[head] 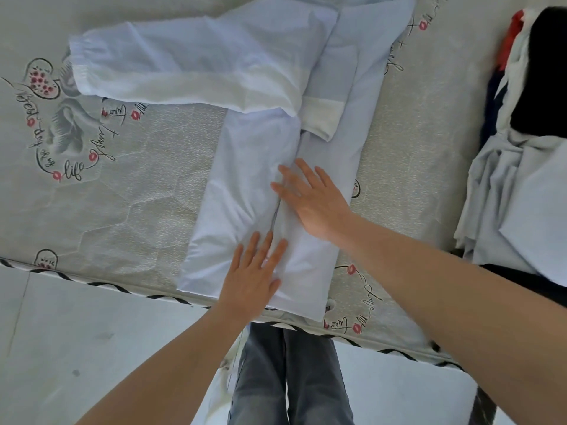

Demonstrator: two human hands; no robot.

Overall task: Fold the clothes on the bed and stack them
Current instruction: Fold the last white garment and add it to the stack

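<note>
A pale blue-white long-sleeved garment [245, 167] lies lengthwise on the bed [138, 191], its right side folded in toward the middle. One sleeve [171, 65] stretches out to the left across the mattress; the other cuff [322, 118] lies folded over the body. My left hand [254, 277] presses flat on the garment's near end, fingers straight. My right hand [313, 200] lies flat on the folded right panel along the centre seam. Neither hand grips the cloth.
A heap of clothes [527, 167] in pale blue, white, black and red sits on the bed at the right. The mattress edge [107, 286] with black-and-white piping runs along the front. My legs in jeans [288, 378] stand on the pale floor below.
</note>
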